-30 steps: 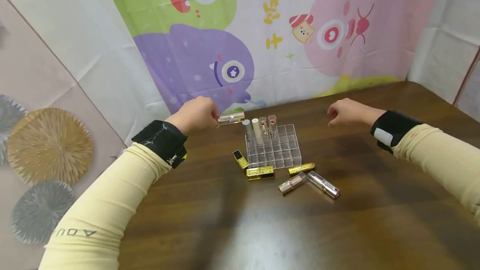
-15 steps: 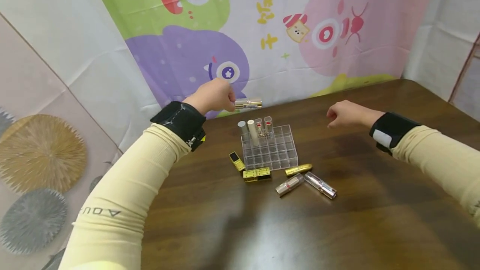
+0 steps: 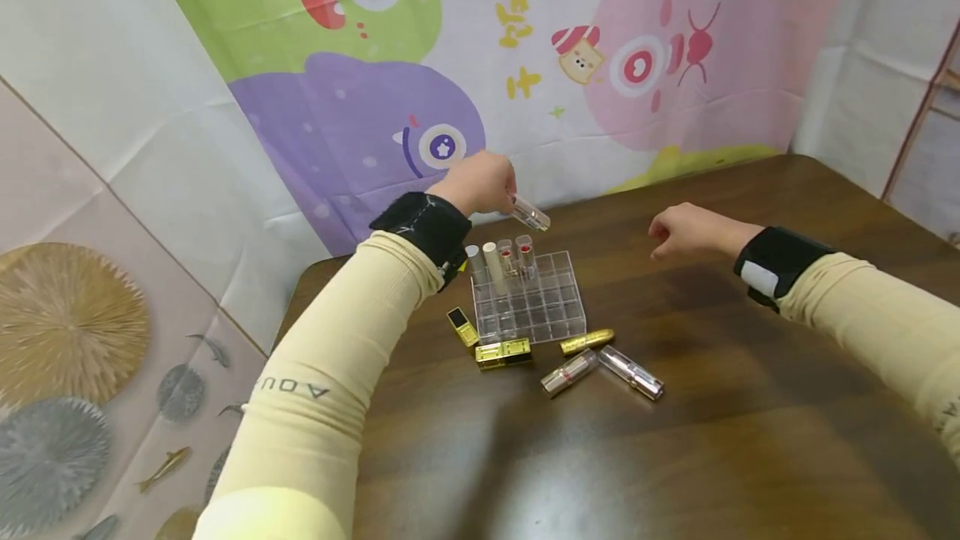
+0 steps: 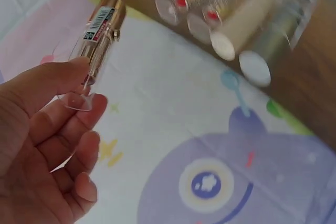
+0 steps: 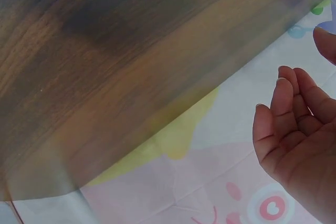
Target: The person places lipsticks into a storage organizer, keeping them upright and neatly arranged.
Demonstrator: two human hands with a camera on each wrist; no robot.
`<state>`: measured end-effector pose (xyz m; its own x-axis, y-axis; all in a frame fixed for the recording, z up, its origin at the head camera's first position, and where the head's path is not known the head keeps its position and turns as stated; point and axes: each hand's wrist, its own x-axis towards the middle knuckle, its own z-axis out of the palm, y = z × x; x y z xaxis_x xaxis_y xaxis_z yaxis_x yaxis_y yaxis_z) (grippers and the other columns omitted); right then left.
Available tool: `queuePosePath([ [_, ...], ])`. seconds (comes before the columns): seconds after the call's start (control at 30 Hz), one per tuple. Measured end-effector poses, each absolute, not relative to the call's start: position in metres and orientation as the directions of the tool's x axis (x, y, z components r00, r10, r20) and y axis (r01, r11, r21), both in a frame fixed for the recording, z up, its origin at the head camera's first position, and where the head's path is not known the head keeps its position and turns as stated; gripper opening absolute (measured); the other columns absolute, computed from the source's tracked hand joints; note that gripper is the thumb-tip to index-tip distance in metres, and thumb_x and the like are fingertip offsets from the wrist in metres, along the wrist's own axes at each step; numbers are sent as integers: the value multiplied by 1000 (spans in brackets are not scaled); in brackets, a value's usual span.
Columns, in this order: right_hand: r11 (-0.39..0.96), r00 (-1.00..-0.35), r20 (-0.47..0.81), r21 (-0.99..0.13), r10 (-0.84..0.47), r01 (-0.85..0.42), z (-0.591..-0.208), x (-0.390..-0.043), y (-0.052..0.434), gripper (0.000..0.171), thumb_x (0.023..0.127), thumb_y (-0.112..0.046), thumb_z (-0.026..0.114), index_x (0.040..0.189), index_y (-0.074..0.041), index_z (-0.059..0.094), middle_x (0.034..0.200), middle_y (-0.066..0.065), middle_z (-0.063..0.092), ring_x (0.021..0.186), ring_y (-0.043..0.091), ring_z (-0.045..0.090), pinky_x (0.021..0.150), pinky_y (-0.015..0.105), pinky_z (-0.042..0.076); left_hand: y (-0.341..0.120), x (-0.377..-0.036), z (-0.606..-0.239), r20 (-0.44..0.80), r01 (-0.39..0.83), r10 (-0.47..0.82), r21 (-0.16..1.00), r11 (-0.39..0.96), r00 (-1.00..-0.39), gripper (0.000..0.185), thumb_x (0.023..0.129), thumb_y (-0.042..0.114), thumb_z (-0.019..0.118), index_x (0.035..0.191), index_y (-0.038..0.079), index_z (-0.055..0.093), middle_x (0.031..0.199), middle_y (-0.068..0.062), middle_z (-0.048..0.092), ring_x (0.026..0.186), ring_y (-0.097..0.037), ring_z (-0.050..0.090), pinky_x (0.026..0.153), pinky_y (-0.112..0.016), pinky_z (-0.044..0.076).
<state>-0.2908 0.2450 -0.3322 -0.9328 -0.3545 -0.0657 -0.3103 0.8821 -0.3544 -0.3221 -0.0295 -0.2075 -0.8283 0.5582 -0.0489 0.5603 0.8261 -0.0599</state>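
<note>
Left hand [image 3: 480, 182] has swung its pinched clear-capped lipstick [image 3: 530, 212] over above the acrylic organizer [image 3: 532, 307], while right hand [image 3: 686, 230] hovers, fingers loosely curled, holding nothing.

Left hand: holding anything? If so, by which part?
Yes. The left hand pinches a lipstick by its clear end; the gold end sticks out. The right hand holds nothing.
</note>
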Motion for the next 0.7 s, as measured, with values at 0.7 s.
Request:
queuePosePath([
  [0.7,869,-927,-57,-372,-372,-326,-343,-294,249,37,77,-13,66,104,11,59,94,20,61,81,27,54,76,44,46,2,-336,-270,-91,685,689,-262,680,-719,12,74,9,62,81,13,71,87,1,69,90,-20,59,77,-33,47],
])
